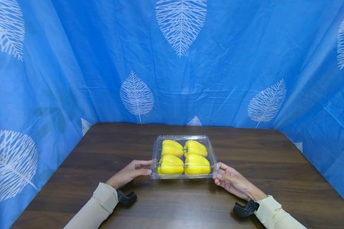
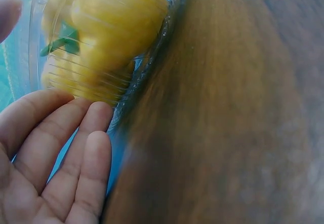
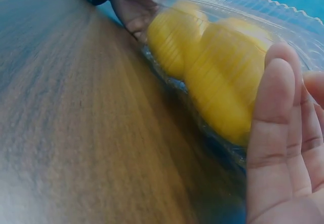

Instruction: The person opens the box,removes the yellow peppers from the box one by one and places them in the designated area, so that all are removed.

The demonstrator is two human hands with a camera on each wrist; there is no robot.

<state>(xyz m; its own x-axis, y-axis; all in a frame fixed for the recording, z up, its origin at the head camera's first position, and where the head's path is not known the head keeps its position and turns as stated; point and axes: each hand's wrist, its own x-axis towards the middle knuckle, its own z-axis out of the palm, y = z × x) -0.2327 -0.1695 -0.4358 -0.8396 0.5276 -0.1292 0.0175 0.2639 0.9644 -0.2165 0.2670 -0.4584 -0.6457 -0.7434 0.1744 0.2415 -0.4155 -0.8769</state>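
Note:
A clear plastic clamshell container (image 1: pixel 183 177) with its lid down sits between the two hands over the middle of the table. Several yellow bell peppers (image 1: pixel 197 164) with green stems fill it in two rows. My left hand (image 1: pixel 132 173) holds the container's left side near the front corner, thumb in front and fingers along the wall. At the opposite side, my right hand (image 1: pixel 232 181) pinches the front right corner between thumb and fingers. The left wrist view shows a green pepper stem (image 2: pixel 63 41) through the ribbed plastic, just beyond the fingertips.
The dark brown wooden table (image 1: pixel 172 206) extends around the container on all sides. A blue curtain (image 1: pixel 218 70) with white leaf prints hangs behind the table and along both sides. Each wrist wears a black camera mount (image 1: pixel 126 197).

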